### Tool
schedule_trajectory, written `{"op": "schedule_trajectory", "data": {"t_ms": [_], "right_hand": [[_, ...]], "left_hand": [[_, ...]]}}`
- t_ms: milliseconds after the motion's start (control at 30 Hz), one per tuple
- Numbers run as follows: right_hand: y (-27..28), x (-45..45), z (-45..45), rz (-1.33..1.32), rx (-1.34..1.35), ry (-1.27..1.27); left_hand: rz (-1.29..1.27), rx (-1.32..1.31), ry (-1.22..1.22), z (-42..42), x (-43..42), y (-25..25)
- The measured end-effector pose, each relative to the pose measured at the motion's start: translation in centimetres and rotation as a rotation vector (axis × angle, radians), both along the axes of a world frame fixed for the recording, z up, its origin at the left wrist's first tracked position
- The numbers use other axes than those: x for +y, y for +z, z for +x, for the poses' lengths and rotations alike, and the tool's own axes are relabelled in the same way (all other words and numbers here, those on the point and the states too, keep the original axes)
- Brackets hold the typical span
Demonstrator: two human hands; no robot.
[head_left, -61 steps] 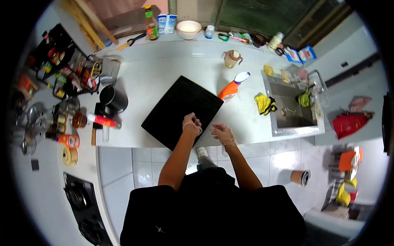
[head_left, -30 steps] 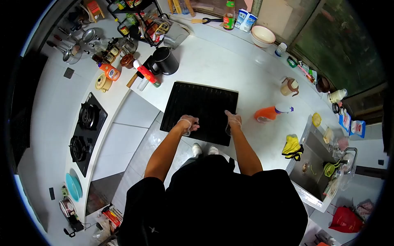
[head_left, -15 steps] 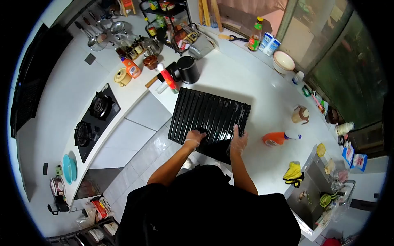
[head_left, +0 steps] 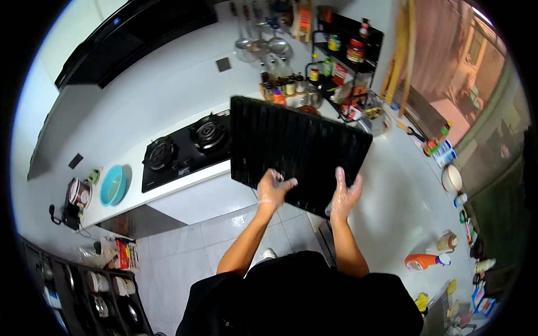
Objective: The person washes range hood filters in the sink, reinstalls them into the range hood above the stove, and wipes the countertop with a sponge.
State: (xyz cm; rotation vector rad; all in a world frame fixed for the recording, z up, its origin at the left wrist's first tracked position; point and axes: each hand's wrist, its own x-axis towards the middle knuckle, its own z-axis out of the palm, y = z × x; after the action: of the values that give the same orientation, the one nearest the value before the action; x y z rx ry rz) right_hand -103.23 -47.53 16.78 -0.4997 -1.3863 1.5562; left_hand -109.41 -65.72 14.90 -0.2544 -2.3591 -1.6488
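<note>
A black ridged rectangular panel (head_left: 297, 148) is held up, tilted, in front of the body and above the counter's edge. My left hand (head_left: 274, 189), in a clear thin glove, grips its lower edge left of the middle, thumb on the near face. Near the lower right corner, my right hand (head_left: 344, 196), also gloved, holds the panel with the thumb up and the fingers partly hidden. The panel hides part of the counter and the black kettle's spot behind it.
A gas stove (head_left: 188, 147) and a blue-green basin (head_left: 114, 185) are on the left counter. Beyond the panel stands a black spice rack (head_left: 348, 53). An orange spray bottle (head_left: 421, 261) lies on the right counter (head_left: 392, 218), near a jug (head_left: 446, 242) and yellow gloves (head_left: 421, 302).
The view has swung left toward the stove. The panel went from lying on the counter to being raised and tilted up, with both hands now gripping its near edge.
</note>
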Motion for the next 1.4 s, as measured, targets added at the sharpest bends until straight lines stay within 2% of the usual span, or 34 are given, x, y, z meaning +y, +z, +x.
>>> {"op": "schedule_trajectory", "data": {"t_ms": [33, 100, 167, 200, 300, 433, 500, 567, 733, 767, 833, 867, 967, 1033, 1133, 1333, 1400], "right_hand": [[2.8, -2.4, -1.7, 0.205, -0.102, -0.107], [4.9, -5.6, -6.3, 0.267, -0.076, -0.049], [8.9, -8.8, -9.7, 0.249, -0.070, 0.197], [10.8, -11.6, -11.4, 0.249, 0.047, 0.121], [12.0, -15.3, -18.9, 0.267, 0.203, 0.257], [16.2, -20.0, -24.5, 0.267, 0.270, 0.322], [18.9, -22.6, -25.4, 0.223, 0.299, 0.342], [18.9, -23.1, -29.0, 0.243, 0.335, 0.359], [19.4, -23.6, -38.6, 0.175, 0.439, 0.394], [19.7, -23.8, -40.1, 0.137, 0.472, 0.400], [20.0, -23.8, -43.9, 0.111, 0.457, 0.359], [19.9, -23.5, -46.7, 0.105, 0.492, 0.363], [21.0, -23.0, -53.8, 0.113, 0.508, 0.324], [23.5, -23.5, -56.3, 0.135, 0.490, 0.332], [24.8, -23.7, -62.8, 0.170, 0.425, 0.401], [28.1, -27.0, -71.8, 0.252, 0.490, 0.268], [29.4, -28.0, -73.4, 0.261, 0.487, 0.305]], "left_hand": [[0.071, 0.070, 0.027, -2.5, -2.3, -0.6], [0.077, 0.083, 0.109, -5.1, -6.3, 2.6], [0.091, 0.111, 0.172, -8.7, -10.1, 4.0], [0.106, 0.124, 0.195, -10.1, -11.9, 5.2], [0.118, 0.105, 0.280, -12.5, -16.0, 10.4], [0.162, 0.177, 0.350, -18.4, -20.1, 12.5], [0.288, 0.238, 0.290, -21.9, -21.6, 12.8], [0.389, 0.267, 0.216, -24.7, -22.7, 14.0], [0.307, 0.325, 0.195, -32.8, -24.2, 17.1], [0.268, 0.385, 0.207, -35.9, -24.5, 16.4], [0.293, 0.270, 0.206, -37.8, -24.0, 19.2], [0.232, 0.444, 0.211, -42.4, -24.4, 17.5], [0.177, 0.472, 0.273, -47.2, -24.0, 20.3], [0.205, 0.568, 0.334, -53.1, -24.6, 20.0], [0.223, 0.530, 0.385, -57.3, -24.8, 22.7], [0.323, 0.587, 0.361, -63.8, -27.3, 25.8], [0.312, 0.661, 0.378, -65.2, -28.1, 26.9]]}}
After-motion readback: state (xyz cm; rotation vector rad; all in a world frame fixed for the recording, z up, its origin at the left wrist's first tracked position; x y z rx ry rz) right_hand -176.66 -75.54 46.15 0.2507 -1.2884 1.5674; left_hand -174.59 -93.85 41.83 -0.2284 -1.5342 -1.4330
